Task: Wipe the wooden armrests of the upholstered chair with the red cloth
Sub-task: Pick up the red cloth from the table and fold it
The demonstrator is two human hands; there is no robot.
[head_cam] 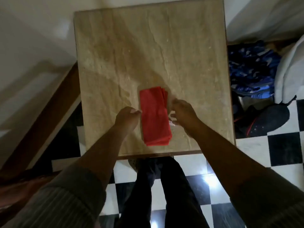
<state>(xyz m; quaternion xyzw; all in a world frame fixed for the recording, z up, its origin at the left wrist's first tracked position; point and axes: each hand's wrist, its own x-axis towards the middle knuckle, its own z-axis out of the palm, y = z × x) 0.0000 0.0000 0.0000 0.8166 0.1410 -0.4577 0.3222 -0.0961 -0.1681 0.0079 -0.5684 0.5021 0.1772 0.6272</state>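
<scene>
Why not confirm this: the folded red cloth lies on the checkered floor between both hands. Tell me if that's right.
Not right. The head view shows the folded red cloth lying on the stone-topped table, not the floor, between the left hand and right hand.

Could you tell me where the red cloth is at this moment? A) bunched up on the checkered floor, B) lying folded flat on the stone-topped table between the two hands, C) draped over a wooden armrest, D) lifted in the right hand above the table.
B: the red cloth lies folded on the table, with the left hand and the right hand at its two sides.
</scene>
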